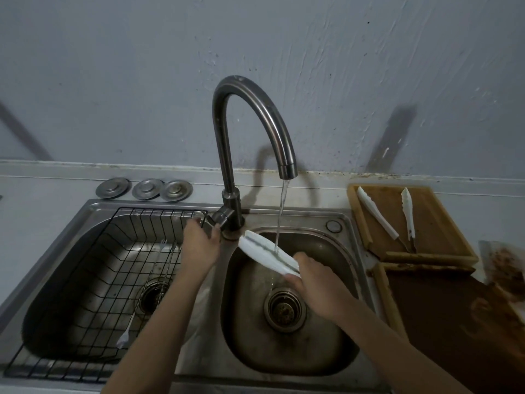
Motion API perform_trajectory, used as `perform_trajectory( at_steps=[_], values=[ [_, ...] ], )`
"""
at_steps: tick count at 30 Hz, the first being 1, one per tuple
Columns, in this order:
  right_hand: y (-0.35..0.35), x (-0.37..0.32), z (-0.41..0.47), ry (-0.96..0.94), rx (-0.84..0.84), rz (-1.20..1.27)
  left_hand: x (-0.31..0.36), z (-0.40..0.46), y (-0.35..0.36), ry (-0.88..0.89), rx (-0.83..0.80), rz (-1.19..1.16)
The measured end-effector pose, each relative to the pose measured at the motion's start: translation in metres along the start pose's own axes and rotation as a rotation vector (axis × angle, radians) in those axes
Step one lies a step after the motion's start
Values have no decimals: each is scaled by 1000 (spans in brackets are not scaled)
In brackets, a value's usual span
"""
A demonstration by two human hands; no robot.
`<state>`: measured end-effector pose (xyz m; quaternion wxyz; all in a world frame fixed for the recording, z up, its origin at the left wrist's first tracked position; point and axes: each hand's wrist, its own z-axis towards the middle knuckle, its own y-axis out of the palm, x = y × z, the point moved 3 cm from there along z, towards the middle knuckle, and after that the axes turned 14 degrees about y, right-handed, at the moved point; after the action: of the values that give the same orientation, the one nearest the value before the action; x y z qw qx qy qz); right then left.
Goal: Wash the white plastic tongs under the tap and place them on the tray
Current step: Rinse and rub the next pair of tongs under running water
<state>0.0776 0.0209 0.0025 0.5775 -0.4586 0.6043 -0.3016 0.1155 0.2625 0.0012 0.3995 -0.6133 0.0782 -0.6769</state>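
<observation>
No readable text, labels, brands, numbers or signs anywhere.

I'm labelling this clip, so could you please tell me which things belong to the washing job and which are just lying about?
Part of the job:
- tongs in the right hand
- tap, running
- tap handle under the left hand
- tray

Lying about:
- wire basket
- three sink plugs
- fork

The one camera sits on my head, looking forward and steeply down over the double sink (349, 223), close above it, the tap (250, 109) at centre and the counter (42, 189) and wall behind.
</observation>
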Motion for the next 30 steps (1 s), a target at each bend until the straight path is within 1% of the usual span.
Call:
perform_trajectory(
  at_steps=[3,6,8,10,13,16,17,18,20,21,22,23,25,27,29,30],
  values=[
    [5,-6,4,16,-36,17,12,12,6,49,-43,53],
    [11,-4,0,7,-70,10,17,15,12,22,-14,180],
    [9,-3,-3,-13,-65,38,18,17,14,13,-6,252],
    [1,-4,-2,-17,-26,82,19,23,17,7,-35,331],
    [-11,-5,1,6,78,141,24,33,21,3,-85,444],
    [-14,-4,3,-8,200,188,25,36,24,-7,-94,464],
    [-11,-1,3,9,199,178,24,36,24,-5,-90,466],
    [-5,4,4,57,157,143,22,35,25,2,-87,477],
    [15,17,5,219,-59,-45,20,33,25,19,-89,506],
    [22,23,4,273,-126,-122,20,33,26,21,-92,509],
    [27,26,2,300,-123,-121,20,33,26,23,-96,504],
    [27,26,1,297,-61,-79,20,34,27,25,-96,497],
    [22,19,2,222,113,-78,19,35,27,16,-89,491],
    [16,11,5,156,196,-113,20,33,27,2,-93,477],
    [18,11,5,165,137,-81,19,32,26,-9,-96,454],
    [21,12,3,188,80,-84,19,32,26,-12,-99,449]
  ],
)
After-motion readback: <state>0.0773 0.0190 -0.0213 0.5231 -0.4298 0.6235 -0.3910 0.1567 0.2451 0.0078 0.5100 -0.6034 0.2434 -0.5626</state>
